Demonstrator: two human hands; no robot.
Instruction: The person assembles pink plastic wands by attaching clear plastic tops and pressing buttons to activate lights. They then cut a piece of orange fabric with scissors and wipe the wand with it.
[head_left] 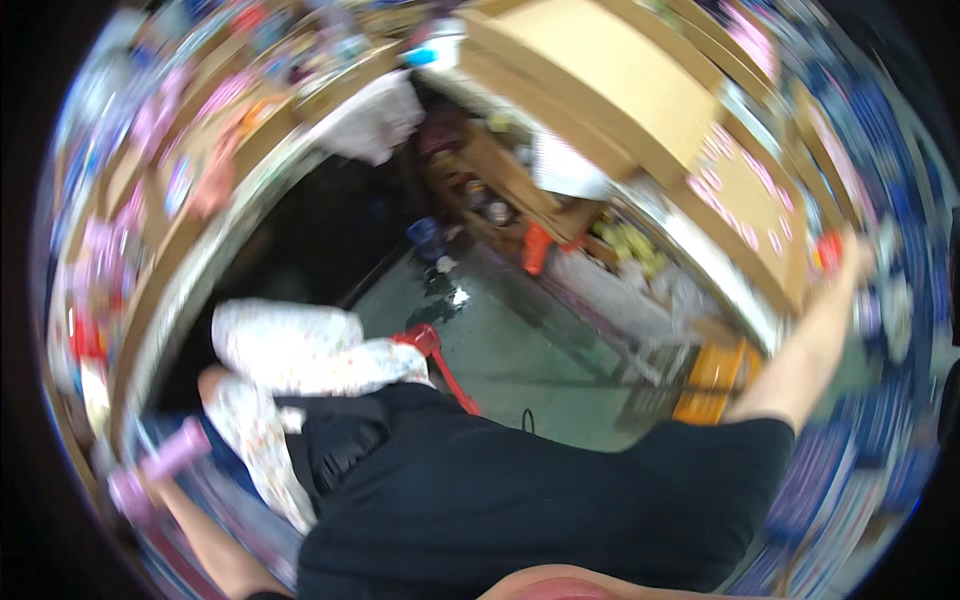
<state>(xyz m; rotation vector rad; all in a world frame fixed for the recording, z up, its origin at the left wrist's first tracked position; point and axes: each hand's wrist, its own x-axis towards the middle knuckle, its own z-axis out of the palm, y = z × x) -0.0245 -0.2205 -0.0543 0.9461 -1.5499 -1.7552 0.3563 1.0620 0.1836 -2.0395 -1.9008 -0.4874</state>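
My left hand (145,488), at the lower left, is closed round a light purple thing (175,450). It has a rod-like end and a wider, rounded end; motion blur hides its exact kind. My right arm reaches far out to the right. My right hand (856,256) is beside a small red thing (828,252) near the end of a cardboard tray (795,285). Blur hides its fingers, so I cannot make out whether it grips the red thing. Small pink-and-white pieces (745,185) lie in that tray.
A large cardboard box (610,70) stands on the bench ahead. Another person's hand (212,185) is over the trays at the left. Below the bench are an orange crate (715,380) and boxes of odds and ends. A red stool (440,355) stands by my legs. Blue stacks (890,430) rise at the right.
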